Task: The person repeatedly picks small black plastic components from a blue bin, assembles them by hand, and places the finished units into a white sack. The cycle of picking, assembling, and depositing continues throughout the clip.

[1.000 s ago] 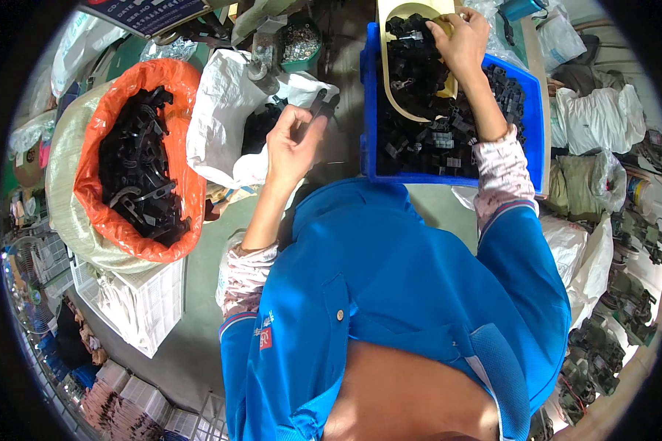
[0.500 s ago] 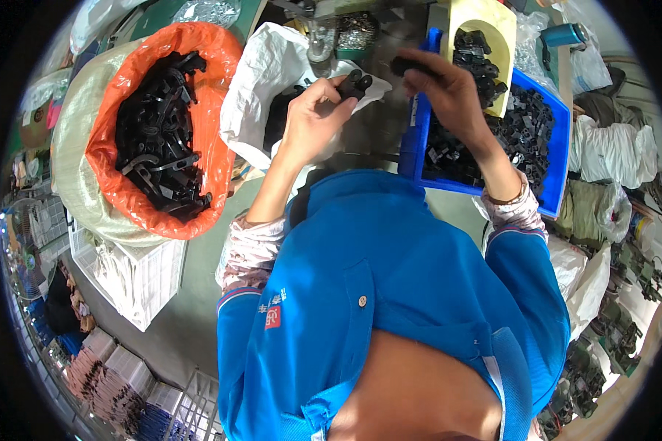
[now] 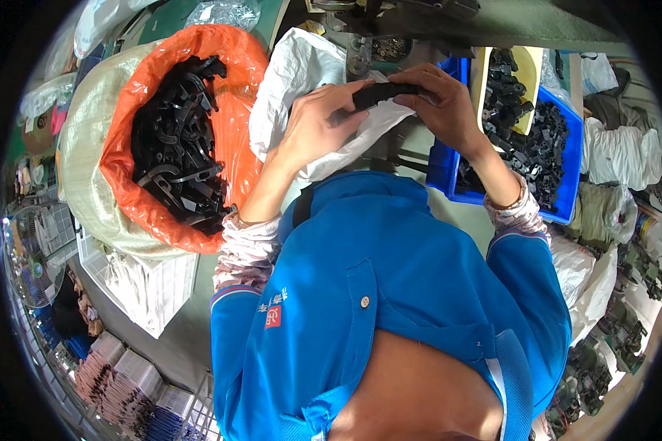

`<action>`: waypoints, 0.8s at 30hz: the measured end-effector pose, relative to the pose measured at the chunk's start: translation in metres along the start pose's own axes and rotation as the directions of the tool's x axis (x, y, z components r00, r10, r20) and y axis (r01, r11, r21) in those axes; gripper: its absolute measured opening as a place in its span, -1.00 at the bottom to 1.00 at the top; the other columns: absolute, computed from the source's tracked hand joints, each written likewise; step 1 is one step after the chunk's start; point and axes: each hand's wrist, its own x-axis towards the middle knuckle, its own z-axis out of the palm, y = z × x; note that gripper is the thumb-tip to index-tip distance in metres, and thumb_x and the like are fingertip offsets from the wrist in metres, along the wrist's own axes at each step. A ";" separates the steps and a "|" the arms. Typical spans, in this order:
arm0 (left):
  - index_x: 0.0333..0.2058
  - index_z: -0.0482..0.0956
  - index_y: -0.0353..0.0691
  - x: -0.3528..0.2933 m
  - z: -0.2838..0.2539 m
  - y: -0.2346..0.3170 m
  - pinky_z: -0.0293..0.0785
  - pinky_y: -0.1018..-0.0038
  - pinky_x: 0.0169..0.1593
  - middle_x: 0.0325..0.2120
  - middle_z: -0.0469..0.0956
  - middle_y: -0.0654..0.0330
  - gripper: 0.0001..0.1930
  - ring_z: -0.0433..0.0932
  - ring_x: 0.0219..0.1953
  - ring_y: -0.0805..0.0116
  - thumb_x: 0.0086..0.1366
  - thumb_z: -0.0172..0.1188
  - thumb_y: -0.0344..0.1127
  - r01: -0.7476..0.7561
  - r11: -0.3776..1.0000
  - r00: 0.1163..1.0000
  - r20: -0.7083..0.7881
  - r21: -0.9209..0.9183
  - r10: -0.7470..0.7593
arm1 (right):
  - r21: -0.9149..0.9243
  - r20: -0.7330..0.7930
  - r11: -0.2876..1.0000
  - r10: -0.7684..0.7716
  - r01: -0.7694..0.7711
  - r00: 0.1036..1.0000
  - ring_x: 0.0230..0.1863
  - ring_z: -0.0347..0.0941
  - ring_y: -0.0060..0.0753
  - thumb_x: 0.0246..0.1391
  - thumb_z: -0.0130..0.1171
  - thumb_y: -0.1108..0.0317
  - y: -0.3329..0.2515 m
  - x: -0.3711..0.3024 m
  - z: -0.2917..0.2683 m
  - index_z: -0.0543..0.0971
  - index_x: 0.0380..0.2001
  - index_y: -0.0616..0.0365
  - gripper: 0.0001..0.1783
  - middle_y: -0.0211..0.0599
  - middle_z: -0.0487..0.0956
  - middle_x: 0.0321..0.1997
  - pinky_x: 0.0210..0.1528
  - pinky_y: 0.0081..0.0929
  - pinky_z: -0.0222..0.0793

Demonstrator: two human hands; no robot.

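Both hands have come together since half a second ago; then the right hand (image 3: 449, 110) was drawing back from the blue bin (image 3: 449, 173) with a dark piece and the left hand (image 3: 312, 128) held another apart from it, and now they meet at the upper middle of the frame on one black plastic part (image 3: 382, 93). That part spans the gap between them, lying roughly level, over the white plastic bag (image 3: 294, 73) and just left of the bin; the left fingers close over its left end and the right fingers curl over its right end and top (whether it is one piece or two being pressed together cannot be told, as the fingers hide the join).

It looks like a moulded plastic piece: light, stiff, not fragile, with a matt surface that should not slip; judging by its slim bar shape, the ends are the natural places to hold, leaving the middle free, and that is how it is gripped.

At the upper left of the frame an orange-lined sack (image 3: 235, 66) holds a heap of larger black curved parts (image 3: 176, 140); at the upper right the bin is full of small black parts (image 3: 544, 147), with a cream scoop (image 3: 529, 66) resting in it.
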 end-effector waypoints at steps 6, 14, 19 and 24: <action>-0.53 0.46 -0.33 0.015 -0.025 -0.006 0.47 0.40 -0.38 -0.12 0.64 0.14 -0.81 0.50 -0.46 0.18 -0.02 0.35 -0.51 -0.180 0.967 0.983 0.066 0.182 0.171 | 0.202 -0.123 0.978 0.082 -0.056 0.989 -0.07 0.54 -0.42 -0.01 0.31 0.58 0.013 0.009 0.026 0.62 -0.15 0.28 -0.71 -0.22 0.59 -0.12 -0.01 -0.46 0.51; -0.55 0.41 -0.31 0.044 -0.048 -0.025 0.46 0.39 -0.40 -0.07 0.62 0.17 -0.77 0.49 -0.45 0.18 -0.02 0.36 -0.50 -0.333 0.917 0.942 0.108 0.218 0.316 | 0.212 -0.287 0.973 -0.026 0.090 0.958 -0.06 0.55 -0.43 -0.03 0.30 0.66 0.014 0.029 0.042 0.60 -0.15 0.32 -0.70 -0.20 0.59 -0.09 0.00 -0.49 0.52; -0.33 0.54 -0.25 0.066 -0.056 -0.028 0.49 0.37 -0.38 -0.28 0.64 0.20 -0.78 0.55 -0.38 0.17 0.03 0.36 -0.40 -0.385 0.900 0.921 0.139 0.202 0.363 | 0.091 -0.314 0.991 -0.067 0.101 0.947 -0.03 0.55 -0.42 0.04 0.22 0.70 0.021 0.035 0.042 0.55 -0.07 0.35 -0.66 -0.18 0.60 -0.07 0.04 -0.52 0.50; -0.43 0.46 -0.31 0.077 -0.054 -0.032 0.45 0.37 -0.40 -0.48 0.55 0.12 -0.74 0.52 -0.47 0.12 0.07 0.38 -0.33 -0.305 0.931 0.948 0.164 0.200 0.275 | 0.007 -0.409 0.995 -0.085 0.097 0.908 -0.31 0.58 -0.52 -0.02 0.35 0.54 0.029 0.042 0.044 0.64 -0.20 0.29 -0.75 -0.23 0.67 -0.34 -0.26 -0.58 0.50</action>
